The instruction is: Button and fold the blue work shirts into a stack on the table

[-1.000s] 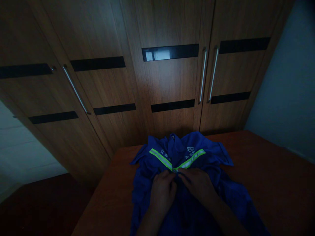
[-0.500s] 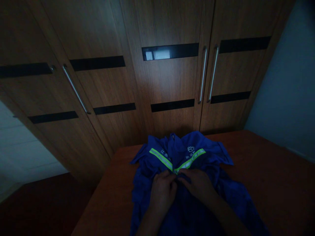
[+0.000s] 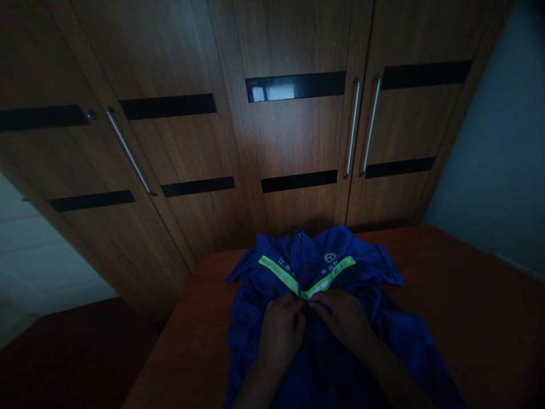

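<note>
A dark blue garment (image 3: 272,250) with a collar, white lettering, a gear logo and a V-shaped reflective stripe (image 3: 279,272) lies spread over a reddish-brown table (image 3: 187,318). Just below the stripe's point, my left hand (image 3: 283,324) pinches the cloth near the front opening. My right hand (image 3: 340,315) grips the same area from the right, its fingertips close to those of my left hand. The small detail between the fingertips is too dark to make out.
Behind the table stands a wooden wardrobe (image 3: 289,136) with black strips and long metal handles (image 3: 351,128). A pale wall (image 3: 494,170) is on the right, and dark floor (image 3: 85,346) shows at lower left.
The fingers of my right hand have shifted slightly at the cloth, closer to my left fingertips. The garment lies almost as before, and the view has tilted very slightly.
</note>
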Tool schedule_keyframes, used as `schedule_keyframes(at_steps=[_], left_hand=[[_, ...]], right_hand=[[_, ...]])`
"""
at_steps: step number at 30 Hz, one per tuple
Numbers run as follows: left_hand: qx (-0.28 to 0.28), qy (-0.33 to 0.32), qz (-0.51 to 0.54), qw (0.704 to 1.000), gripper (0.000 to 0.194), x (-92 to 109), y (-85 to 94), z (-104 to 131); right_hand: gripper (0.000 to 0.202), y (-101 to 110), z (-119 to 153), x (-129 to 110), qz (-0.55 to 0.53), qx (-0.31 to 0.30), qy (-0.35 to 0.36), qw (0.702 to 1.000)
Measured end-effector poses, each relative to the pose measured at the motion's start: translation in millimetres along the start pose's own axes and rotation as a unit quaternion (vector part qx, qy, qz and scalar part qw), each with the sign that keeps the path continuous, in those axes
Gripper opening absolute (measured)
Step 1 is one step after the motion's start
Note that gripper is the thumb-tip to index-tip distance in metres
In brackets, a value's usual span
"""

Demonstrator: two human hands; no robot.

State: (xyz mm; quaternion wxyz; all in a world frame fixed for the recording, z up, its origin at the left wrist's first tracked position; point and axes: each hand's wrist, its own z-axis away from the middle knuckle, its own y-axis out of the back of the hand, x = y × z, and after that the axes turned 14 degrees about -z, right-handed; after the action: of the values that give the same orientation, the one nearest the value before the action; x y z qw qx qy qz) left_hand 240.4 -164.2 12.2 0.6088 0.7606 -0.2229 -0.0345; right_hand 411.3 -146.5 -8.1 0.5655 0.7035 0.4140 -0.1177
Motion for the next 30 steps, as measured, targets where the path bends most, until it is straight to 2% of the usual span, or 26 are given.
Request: schedule_keyframes(at_steps=[4, 7, 10, 12, 14, 16, 17, 18, 19, 21, 22, 24, 27, 28, 30], left_hand=[[0.013, 0.002, 0.019, 1.0, 0.034, -1.2, 0.5, 0.4], [0.035, 0.019, 0.08, 0.996, 0.035, -6.0, 0.8, -1.7], [0.111, 0.09, 0.173, 0.974, 0.029, -20.5, 3.4, -5.0], [0.177, 0.191, 0.238, 0.936, 0.027, -37.3, 9.1, -5.6], [0.236, 0.296, 0.309, 0.872, 0.031, -58.3, 19.8, -3.2], [0.285, 0.356, 0.371, 0.809, 0.036, -80.9, 35.3, 3.3], [0.3, 0.372, 0.383, 0.79, 0.036, -91.8, 43.8, 8.2], [0.311, 0.386, 0.371, 0.785, 0.037, -102.0, 52.3, 13.9], [0.32, 0.4, 0.331, 0.792, 0.036, -111.1, 59.8, 20.4], [0.31, 0.406, 0.175, 0.842, 0.031, -125.4, 69.9, 34.2], [0.291, 0.385, 0.09, 0.871, 0.029, -130.2, 71.6, 40.7], [0.218, 0.322, -0.037, 0.92, 0.031, -134.3, 67.9, 51.8], [0.096, 0.244, -0.076, 0.962, 0.039, -129.1, 51.8, 61.0], [0.068, 0.224, -0.065, 0.97, 0.04, -125.4, 46.3, 62.4], [0.031, 0.18, -0.021, 0.983, 0.042, -117.4, 38.2, 63.8]], right_hand=[[0.028, 2.1, -0.5, 2.7, -0.044, 0.037, 0.007, 0.998], [0.03, 8.8, -2.1, 6.2, -0.099, 0.102, -0.011, 0.99], [0.032, 20.5, -3.8, 13.7, -0.14, 0.179, -0.037, 0.973], [0.035, 31.7, -4.3, 22.0, -0.145, 0.227, -0.055, 0.961], [0.038, 47.1, -3.3, 33.2, -0.133, 0.283, -0.073, 0.947], [0.041, 67.1, 0.5, 46.8, -0.102, 0.339, -0.09, 0.931], [0.043, 78.3, 3.8, 53.8, -0.078, 0.361, -0.1, 0.924], [0.044, 89.6, 8.0, 60.5, -0.049, 0.375, -0.107, 0.92], [0.045, 100.3, 13.0, 66.1, -0.014, 0.381, -0.113, 0.918], [0.047, 116.2, 24.6, 72.5, 0.057, 0.355, -0.12, 0.925], [0.049, 120.0, 30.5, 72.4, 0.087, 0.319, -0.118, 0.936], [0.053, 117.5, 41.0, 65.5, 0.122, 0.202, -0.096, 0.967], [0.055, 94.1, 49.7, 46.3, 0.14, 0.02, -0.028, 0.99], [0.056, 84.4, 50.3, 40.6, 0.146, -0.012, -0.012, 0.989], [0.053, 68.0, 48.7, 33.7, 0.166, -0.029, -0.01, 0.986]])
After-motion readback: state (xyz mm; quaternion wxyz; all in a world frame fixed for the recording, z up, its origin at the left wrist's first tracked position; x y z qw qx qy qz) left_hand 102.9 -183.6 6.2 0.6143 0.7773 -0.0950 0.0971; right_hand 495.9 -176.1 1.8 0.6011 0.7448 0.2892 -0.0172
